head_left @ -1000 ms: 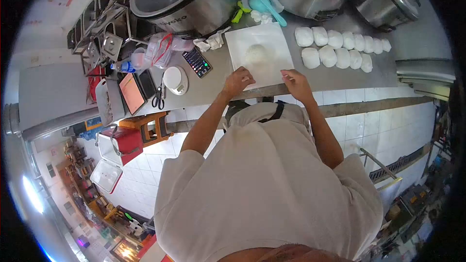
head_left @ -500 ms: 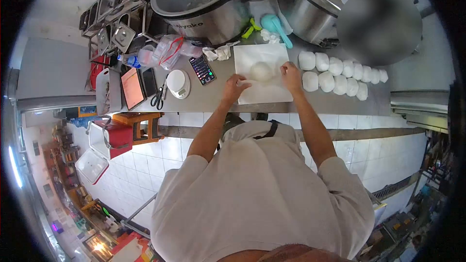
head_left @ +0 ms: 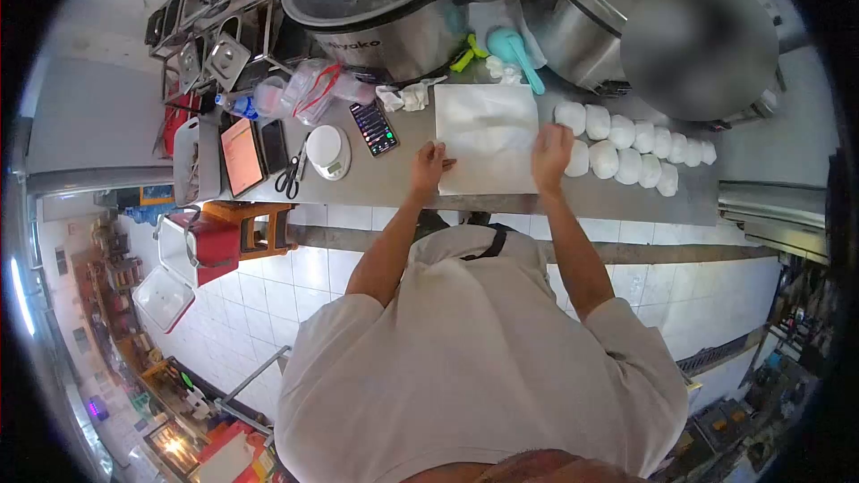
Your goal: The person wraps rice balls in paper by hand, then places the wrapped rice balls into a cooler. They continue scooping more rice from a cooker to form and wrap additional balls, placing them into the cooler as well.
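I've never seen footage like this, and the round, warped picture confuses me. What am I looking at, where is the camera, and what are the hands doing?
There is no machine here: a person works with bare hands. The single picture comes from a wide-angle camera worn on the head, looking forward and down, which bends the edges round. The person stands at a steel counter. On it lies a white sheet. The left hand rests on the sheet's left edge. The right hand lies with fingers out on its right edge. Whether the left hand pinches the sheet is too small to tell. Right of the sheet sit rows of white parcels. Left of it lie a phone, a round scale, scissors and a tablet. Behind stand a big pot and a teal scoop.
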Demonstrator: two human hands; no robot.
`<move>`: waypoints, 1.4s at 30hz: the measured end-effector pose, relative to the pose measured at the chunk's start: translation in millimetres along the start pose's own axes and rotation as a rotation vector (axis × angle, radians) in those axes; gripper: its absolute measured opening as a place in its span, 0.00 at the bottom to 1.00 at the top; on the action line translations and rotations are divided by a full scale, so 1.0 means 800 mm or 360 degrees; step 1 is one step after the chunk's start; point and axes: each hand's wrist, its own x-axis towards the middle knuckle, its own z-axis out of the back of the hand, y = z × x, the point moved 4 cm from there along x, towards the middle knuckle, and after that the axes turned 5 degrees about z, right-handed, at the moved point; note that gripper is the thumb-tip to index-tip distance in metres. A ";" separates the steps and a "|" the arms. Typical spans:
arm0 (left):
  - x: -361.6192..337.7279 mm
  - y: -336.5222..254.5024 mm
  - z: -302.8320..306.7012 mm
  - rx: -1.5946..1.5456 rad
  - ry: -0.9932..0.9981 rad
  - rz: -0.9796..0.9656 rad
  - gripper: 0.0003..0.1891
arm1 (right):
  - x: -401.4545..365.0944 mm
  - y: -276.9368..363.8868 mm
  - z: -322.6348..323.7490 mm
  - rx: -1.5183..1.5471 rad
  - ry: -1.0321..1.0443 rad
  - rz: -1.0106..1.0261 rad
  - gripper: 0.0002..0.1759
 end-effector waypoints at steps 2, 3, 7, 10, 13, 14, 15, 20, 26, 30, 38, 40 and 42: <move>0.009 -0.010 0.001 0.0269 -0.0043 -0.0112 0.20 | -0.081 0.006 -0.024 0.0222 0.0626 0.0400 0.10; 0.012 -0.010 0.004 0.0430 -0.0087 -0.0158 0.21 | -0.102 0.029 -0.018 0.0332 0.0909 0.0695 0.15; 0.024 0.015 0.016 0.0505 -0.0158 -0.0083 0.23 | -0.124 0.053 -0.032 -0.0021 0.1185 0.0883 0.34; 0.047 0.022 0.017 0.0051 -0.0419 0.0124 0.22 | -0.111 0.056 -0.048 -0.0161 0.1266 0.0726 0.40; 0.082 0.002 0.003 0.0657 -0.0315 0.0020 0.26 | -0.102 0.062 -0.051 -0.0220 0.1196 0.0648 0.40; 0.092 0.002 -0.001 0.0890 -0.0218 -0.0015 0.25 | -0.098 0.062 -0.052 -0.0190 0.1156 0.0635 0.40; 0.106 0.007 0.003 0.1124 -0.0140 -0.0051 0.24 | -0.094 0.059 -0.051 -0.0237 0.1128 0.0620 0.40; 0.152 -0.004 0.024 0.1509 0.0412 0.0012 0.26 | -0.098 0.065 -0.050 -0.0316 0.1167 0.0592 0.42; 0.197 -0.021 -0.034 0.1311 -0.0221 -0.0562 0.30 | -0.117 0.057 -0.049 -0.0315 0.1205 0.0571 0.42; 0.226 -0.047 -0.046 0.1492 0.0851 -0.0690 0.31 | -0.114 0.048 -0.055 -0.0343 0.1178 0.0599 0.41; 0.109 -0.125 -0.111 0.2399 0.0678 -0.0278 0.34 | -0.109 0.053 -0.056 -0.0346 0.1250 0.0635 0.41; 0.102 -0.103 -0.115 0.2450 0.0684 -0.0561 0.31 | -0.106 0.047 -0.053 -0.0359 0.1259 0.0640 0.41; 0.055 -0.071 -0.097 0.2474 0.0573 -0.1188 0.27 | -0.109 0.049 -0.056 -0.0337 0.1216 0.0611 0.41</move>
